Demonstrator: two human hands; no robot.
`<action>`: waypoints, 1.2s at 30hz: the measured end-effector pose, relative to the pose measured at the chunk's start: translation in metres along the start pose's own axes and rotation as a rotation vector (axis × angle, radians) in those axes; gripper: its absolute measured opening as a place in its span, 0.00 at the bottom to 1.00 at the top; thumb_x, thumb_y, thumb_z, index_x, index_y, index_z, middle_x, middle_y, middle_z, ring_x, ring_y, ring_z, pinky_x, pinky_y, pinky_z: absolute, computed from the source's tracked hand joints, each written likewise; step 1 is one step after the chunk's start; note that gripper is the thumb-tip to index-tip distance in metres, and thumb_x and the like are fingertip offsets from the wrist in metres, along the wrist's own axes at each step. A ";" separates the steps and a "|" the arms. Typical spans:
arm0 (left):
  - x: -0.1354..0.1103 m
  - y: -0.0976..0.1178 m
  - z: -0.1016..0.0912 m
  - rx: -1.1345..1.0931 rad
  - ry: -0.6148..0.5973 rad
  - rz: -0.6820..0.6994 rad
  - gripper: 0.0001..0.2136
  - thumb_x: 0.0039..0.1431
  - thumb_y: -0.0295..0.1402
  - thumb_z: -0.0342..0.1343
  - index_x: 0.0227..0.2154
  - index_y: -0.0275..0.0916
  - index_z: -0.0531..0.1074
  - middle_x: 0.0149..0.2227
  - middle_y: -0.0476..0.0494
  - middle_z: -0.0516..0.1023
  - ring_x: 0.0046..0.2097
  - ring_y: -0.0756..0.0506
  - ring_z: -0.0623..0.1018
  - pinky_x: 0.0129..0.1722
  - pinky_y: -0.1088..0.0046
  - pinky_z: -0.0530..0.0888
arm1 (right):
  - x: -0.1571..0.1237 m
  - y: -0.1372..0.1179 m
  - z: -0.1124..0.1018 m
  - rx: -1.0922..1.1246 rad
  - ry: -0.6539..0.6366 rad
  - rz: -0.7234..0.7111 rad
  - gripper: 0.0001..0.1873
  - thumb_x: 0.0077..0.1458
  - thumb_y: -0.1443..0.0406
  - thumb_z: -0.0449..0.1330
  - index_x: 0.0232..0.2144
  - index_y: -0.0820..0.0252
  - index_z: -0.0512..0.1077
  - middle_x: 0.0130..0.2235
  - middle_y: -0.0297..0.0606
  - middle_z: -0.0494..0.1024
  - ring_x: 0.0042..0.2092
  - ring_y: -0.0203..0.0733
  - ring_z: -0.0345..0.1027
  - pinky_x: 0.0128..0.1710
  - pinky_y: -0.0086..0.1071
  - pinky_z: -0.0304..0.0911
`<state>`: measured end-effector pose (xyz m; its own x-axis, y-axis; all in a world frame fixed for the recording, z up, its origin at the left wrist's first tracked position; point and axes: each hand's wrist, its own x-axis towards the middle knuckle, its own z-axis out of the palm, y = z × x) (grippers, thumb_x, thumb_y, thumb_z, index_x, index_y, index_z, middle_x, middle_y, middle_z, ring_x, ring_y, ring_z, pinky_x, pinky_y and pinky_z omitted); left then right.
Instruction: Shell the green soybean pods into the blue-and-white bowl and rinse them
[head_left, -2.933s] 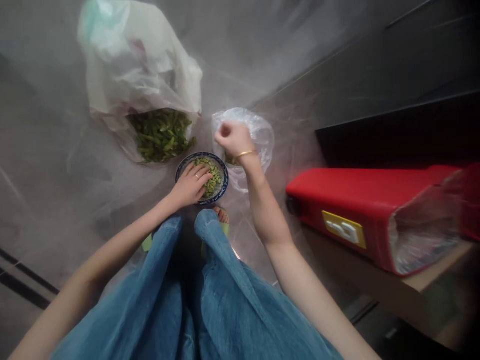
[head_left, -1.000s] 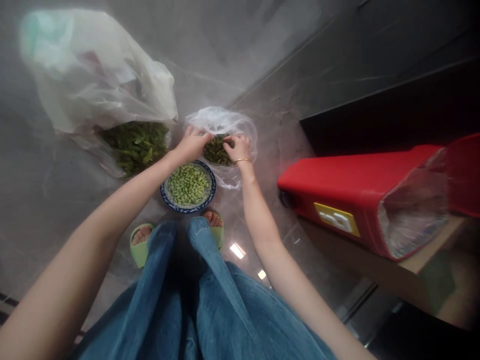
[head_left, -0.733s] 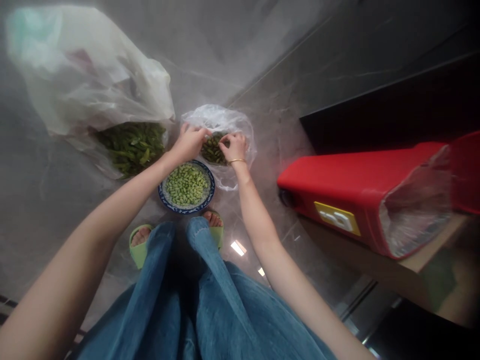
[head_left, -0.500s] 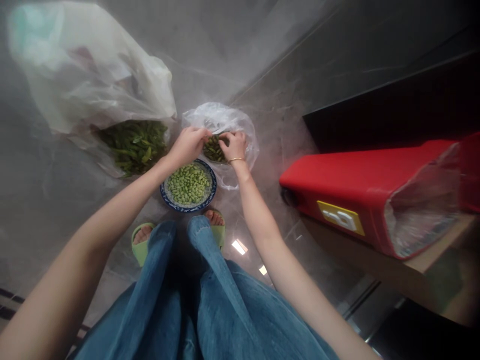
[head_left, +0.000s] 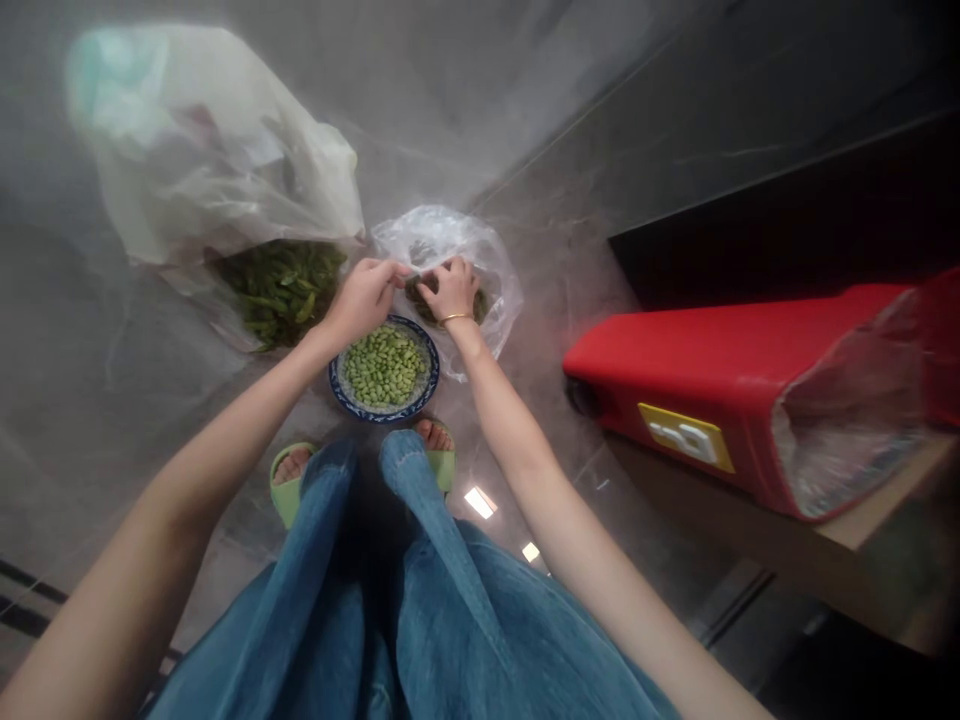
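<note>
A blue-rimmed bowl (head_left: 340, 386) of shelled green beans sits on the floor just in front of my feet. Behind it lies a small clear plastic bag (head_left: 491, 262) with green pods inside. My left hand (head_left: 363, 297) and my right hand (head_left: 449, 288) meet over the near edge of that bag, fingers pinched together on a pod that is mostly hidden between them. A gold bangle is on my right wrist. A large white plastic bag (head_left: 217, 170) with a heap of green pods (head_left: 283, 285) at its mouth lies to the left.
A red bin (head_left: 720, 380) lined with clear plastic lies on a wooden ledge at the right, beside a dark cabinet. The floor is grey stone tile. My blue jeans and green sandals (head_left: 283, 497) fill the lower middle.
About three seconds ago my left hand lay in the bowl and my right fist was raised. Both hands then went to the small bag, and have drawn closer together over its near edge.
</note>
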<state>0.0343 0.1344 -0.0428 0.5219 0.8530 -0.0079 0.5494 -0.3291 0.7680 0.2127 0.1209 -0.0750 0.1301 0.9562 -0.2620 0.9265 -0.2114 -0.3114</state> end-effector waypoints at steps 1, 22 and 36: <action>-0.003 0.001 -0.001 -0.005 0.005 -0.001 0.15 0.59 0.25 0.43 0.46 0.35 0.71 0.40 0.40 0.78 0.48 0.43 0.73 0.51 0.63 0.70 | -0.003 0.001 -0.002 0.033 0.018 0.008 0.13 0.58 0.59 0.56 0.38 0.62 0.75 0.50 0.50 0.69 0.55 0.54 0.56 0.53 0.48 0.53; -0.100 0.060 -0.013 -0.202 0.306 -0.133 0.11 0.60 0.30 0.55 0.46 0.41 0.67 0.39 0.48 0.81 0.42 0.49 0.81 0.44 0.73 0.78 | -0.115 -0.048 -0.027 1.328 -0.401 0.142 0.29 0.38 0.38 0.63 0.25 0.58 0.69 0.24 0.31 0.72 0.26 0.33 0.62 0.27 0.29 0.58; -0.111 0.062 -0.012 -0.530 0.262 -0.256 0.16 0.60 0.32 0.54 0.50 0.41 0.61 0.38 0.45 0.80 0.44 0.46 0.81 0.44 0.67 0.80 | -0.138 -0.071 -0.021 1.573 -0.607 0.217 0.29 0.49 0.38 0.54 0.21 0.54 0.55 0.20 0.28 0.56 0.22 0.34 0.51 0.22 0.31 0.51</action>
<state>0.0027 0.0239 0.0132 0.2036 0.9706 -0.1283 0.2039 0.0861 0.9752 0.1365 0.0085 0.0027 -0.2912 0.7546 -0.5880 -0.3567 -0.6560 -0.6652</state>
